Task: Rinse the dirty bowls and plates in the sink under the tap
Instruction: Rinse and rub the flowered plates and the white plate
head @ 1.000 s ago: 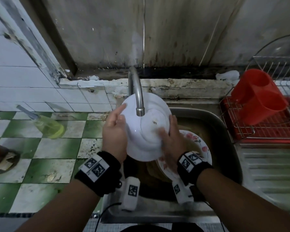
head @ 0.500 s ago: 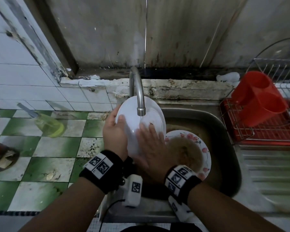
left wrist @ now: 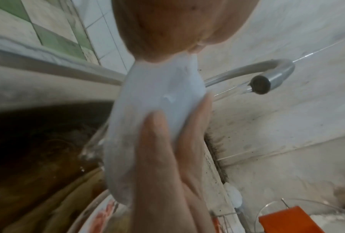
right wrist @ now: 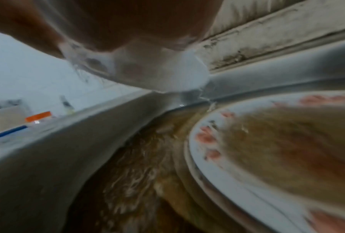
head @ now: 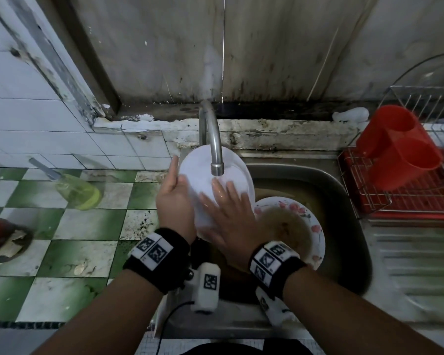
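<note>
Head view: left hand (head: 174, 201) grips round white ceramic plate (head: 203, 180) tilted under curved steel tap (head: 217, 160) so water sheets off, right hand (head: 228, 213) flat-fingered, rubbing its face.

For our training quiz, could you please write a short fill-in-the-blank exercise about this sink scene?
1. The left hand holds the white plate under the ____.
2. The right hand lies with straight fingers on the ____ plate.
3. The flowered plate in the sink holds ____ water.
4. The cutlery holder on the rack is ____.

Missing words: tap; white; brown; red
</note>
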